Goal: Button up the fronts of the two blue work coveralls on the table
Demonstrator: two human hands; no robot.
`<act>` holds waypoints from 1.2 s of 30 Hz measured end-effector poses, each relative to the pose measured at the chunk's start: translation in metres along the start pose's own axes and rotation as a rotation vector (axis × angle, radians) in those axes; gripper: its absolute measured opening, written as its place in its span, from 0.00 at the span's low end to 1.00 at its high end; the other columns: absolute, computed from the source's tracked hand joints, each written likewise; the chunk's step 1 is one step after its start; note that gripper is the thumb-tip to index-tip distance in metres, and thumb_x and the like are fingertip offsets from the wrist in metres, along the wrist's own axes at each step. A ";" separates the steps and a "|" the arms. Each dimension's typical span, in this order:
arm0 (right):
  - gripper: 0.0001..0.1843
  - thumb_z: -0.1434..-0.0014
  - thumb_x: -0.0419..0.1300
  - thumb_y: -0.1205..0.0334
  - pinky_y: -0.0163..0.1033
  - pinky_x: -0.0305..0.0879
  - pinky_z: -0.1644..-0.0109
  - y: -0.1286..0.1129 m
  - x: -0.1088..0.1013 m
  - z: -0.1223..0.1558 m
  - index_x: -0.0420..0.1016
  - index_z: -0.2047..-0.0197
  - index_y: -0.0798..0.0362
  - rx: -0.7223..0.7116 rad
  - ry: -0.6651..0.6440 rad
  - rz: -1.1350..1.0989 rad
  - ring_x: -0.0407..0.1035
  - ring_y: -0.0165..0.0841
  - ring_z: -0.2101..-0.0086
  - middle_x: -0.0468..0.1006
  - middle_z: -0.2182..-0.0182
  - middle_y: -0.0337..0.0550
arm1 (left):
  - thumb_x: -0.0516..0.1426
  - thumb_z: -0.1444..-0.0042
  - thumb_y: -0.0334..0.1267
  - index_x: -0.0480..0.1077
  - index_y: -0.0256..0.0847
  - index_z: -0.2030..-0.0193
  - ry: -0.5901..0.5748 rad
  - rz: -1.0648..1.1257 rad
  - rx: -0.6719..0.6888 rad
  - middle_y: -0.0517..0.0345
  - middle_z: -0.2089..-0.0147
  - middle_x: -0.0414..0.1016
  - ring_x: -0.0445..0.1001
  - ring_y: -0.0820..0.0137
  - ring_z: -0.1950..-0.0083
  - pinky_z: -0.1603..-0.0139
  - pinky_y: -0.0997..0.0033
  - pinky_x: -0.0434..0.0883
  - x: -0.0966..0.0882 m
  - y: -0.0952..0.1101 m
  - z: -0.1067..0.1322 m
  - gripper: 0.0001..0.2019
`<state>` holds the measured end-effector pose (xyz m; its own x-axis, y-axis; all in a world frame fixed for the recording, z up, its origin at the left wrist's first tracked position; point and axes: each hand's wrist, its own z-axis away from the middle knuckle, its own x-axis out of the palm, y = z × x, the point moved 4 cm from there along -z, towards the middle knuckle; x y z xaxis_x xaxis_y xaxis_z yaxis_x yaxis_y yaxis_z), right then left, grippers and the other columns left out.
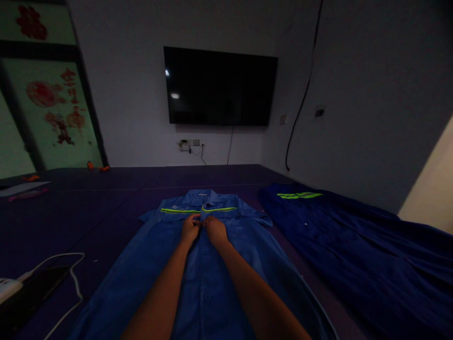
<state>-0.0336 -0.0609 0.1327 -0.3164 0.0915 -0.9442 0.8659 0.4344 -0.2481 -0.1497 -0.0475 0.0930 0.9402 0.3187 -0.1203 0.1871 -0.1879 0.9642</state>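
Note:
A blue work shirt (247, 255) lies flat, front side up, its collar pointing away from me. Yellow-green reflective strips cross its chest, and buttons run down the front placket. My left hand (191, 230) pinches the placket's edge just below the chest strip. Right beside it, my right hand (215, 230) has its fingers closed on the other side of the same placket. The fingertips of both hands nearly meet, and whatever button lies between them is hidden.
Dark blue clothing (339, 241) with a reflective strip lies to the right. At the lower left are a white cable (78, 283) and a dark flat object (38, 288). Small orange items (104, 168) sit near the door. A television (221, 87) hangs on the far wall.

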 end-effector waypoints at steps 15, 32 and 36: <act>0.10 0.43 0.53 0.60 0.32 0.59 0.62 0.014 0.006 -0.002 0.72 0.59 0.50 0.129 0.071 -0.140 0.69 0.32 0.60 0.76 0.62 0.42 | 0.54 0.62 0.22 0.69 0.35 0.58 -0.042 -0.174 0.122 0.65 0.79 0.67 0.65 0.77 0.77 0.73 0.79 0.61 0.002 0.015 0.005 0.20; 0.21 0.39 0.46 0.63 0.34 0.59 0.57 0.006 0.005 0.000 0.58 0.44 0.36 -0.070 -0.009 -0.025 0.64 0.32 0.56 0.66 0.52 0.41 | 0.52 0.63 0.21 0.67 0.34 0.54 -0.081 -0.131 0.123 0.62 0.76 0.71 0.68 0.76 0.75 0.72 0.79 0.63 0.005 0.011 0.004 0.24; 0.19 0.39 0.46 0.63 0.34 0.59 0.57 0.007 0.007 -0.001 0.62 0.46 0.37 -0.049 0.002 -0.034 0.64 0.32 0.56 0.67 0.53 0.40 | 0.53 0.62 0.21 0.66 0.35 0.53 -0.115 -0.143 0.123 0.61 0.75 0.72 0.69 0.75 0.74 0.72 0.79 0.63 0.007 0.013 0.005 0.25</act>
<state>-0.0300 -0.0563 0.1244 -0.3459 0.0776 -0.9351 0.8345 0.4809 -0.2688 -0.1389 -0.0526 0.1033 0.9265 0.2434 -0.2870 0.3477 -0.2621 0.9002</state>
